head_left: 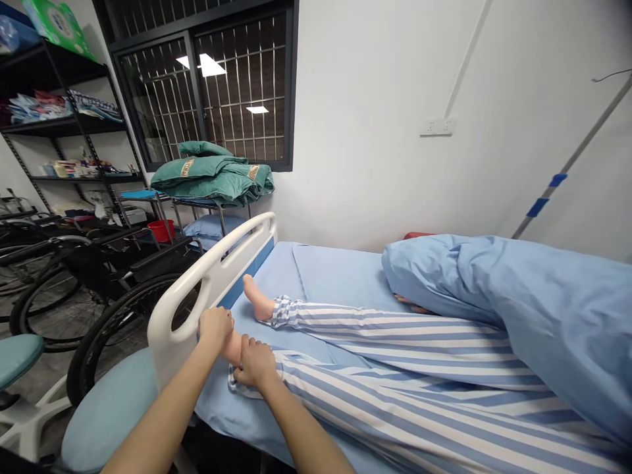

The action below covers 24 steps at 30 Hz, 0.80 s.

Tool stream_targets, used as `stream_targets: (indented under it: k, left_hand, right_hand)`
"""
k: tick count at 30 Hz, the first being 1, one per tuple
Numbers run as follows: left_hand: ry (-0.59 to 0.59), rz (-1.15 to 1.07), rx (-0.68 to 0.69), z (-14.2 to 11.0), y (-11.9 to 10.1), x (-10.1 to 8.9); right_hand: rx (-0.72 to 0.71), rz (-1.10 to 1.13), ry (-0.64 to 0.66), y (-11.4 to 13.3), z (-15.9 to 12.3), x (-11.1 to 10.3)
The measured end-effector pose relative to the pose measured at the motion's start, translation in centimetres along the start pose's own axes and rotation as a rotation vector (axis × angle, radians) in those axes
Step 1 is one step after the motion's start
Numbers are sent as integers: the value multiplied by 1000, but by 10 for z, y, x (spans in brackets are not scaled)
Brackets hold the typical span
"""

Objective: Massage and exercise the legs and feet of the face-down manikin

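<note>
On bed (340, 263): left hand (216, 326) on foot (230, 344), right hand (257, 363) on ankle (237, 354).
Both hands' fingers (251, 349) clamped around these; probably heavy, soft-skinned; support at ankle.

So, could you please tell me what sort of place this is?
It looks like a care ward, or perhaps a nursing training room: wheelchairs, a bed with a footboard, and someone in striped trousers.
</note>
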<state>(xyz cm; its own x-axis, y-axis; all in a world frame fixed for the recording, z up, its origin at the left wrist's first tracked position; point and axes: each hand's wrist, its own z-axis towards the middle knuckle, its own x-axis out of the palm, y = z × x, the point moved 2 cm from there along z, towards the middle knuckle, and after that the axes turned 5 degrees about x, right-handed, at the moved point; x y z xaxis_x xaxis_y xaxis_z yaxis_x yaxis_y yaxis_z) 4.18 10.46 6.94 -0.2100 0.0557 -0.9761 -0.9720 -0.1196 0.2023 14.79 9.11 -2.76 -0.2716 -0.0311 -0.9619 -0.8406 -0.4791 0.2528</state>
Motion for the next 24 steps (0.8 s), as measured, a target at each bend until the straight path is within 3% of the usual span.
stream_targets:
  k: [8, 13, 17, 24]
  left_hand:
    - [101, 44, 40, 18, -12, 13]
    - [-69, 10, 182, 16, -9, 21]
    - [-210, -10, 117, 10, -4, 27]
    - [-359, -53, -24, -3, -7, 32]
  right_hand:
    - [-2, -19, 5, -1, 3, 1]
    - [7, -20, 7, -2, 5, 2]
    - [-4, -25, -1, -2, 4, 2]
    - [-10, -45, 20, 0, 2, 0]
